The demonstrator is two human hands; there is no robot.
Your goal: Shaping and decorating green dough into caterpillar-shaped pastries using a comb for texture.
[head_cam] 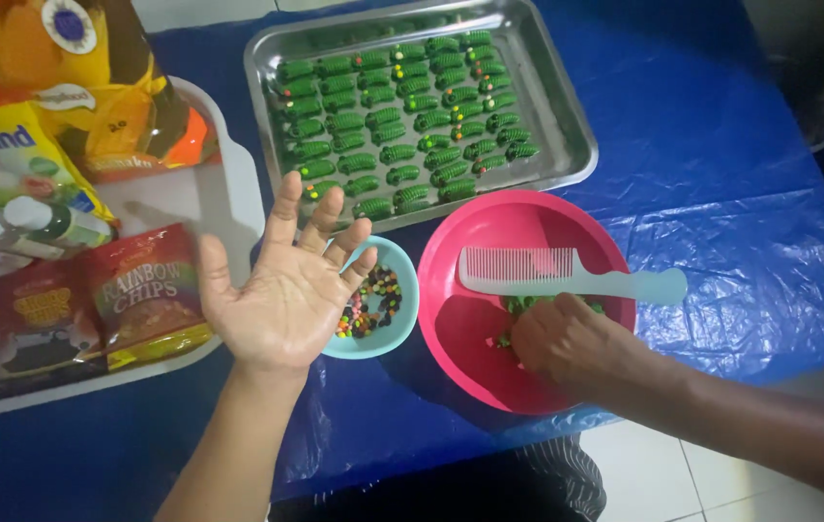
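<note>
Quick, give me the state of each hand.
Left hand: open, palm up, holding nothing.
Right hand: in the pink bowl, fingers hidden; cannot tell.

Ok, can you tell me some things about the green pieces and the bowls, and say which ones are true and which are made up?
1. The green pieces lie in rows on a metal tray. True.
2. The comb sits in the small blue bowl. False: it rests across the pink bowl.
3. The left hand is open, palm up, with nothing in it. True.
4. The small blue bowl holds only water. False: it holds small pieces of many colours.
5. The right hand reaches into the pink bowl, by some green bits. True.
6. The table cover is red. False: it is blue.
</note>
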